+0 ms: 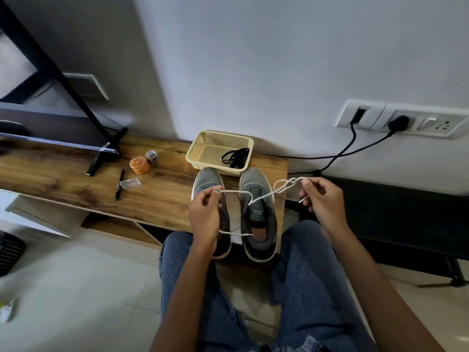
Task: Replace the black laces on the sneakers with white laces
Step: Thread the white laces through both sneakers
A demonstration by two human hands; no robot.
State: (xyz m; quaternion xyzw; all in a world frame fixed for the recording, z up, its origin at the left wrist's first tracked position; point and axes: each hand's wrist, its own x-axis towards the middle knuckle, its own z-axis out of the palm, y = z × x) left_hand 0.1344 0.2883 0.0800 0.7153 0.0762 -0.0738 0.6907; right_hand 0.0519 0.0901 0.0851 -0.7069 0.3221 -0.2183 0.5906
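Note:
Two grey sneakers stand side by side on the wooden table, toes toward the wall: the left sneaker [206,184] and the right sneaker [257,209]. A white lace [264,196] runs through the right sneaker near its toe and stretches out to both sides. My left hand [204,214] pinches one stretch of it over the left sneaker; a loose end trails below that hand. My right hand [322,199] pinches the other stretch, which is looped and tangled just left of the fingers. Black laces [236,157] lie bundled in the beige basket [198,146] behind the sneakers.
On the wooden table [76,179] lie a black pen [119,184], a clear plastic case [130,182], an orange jar [139,165] and a small tape roll [152,156]. A TV stand foot [106,153] is at left. Black cables [355,148] hang from wall sockets at right.

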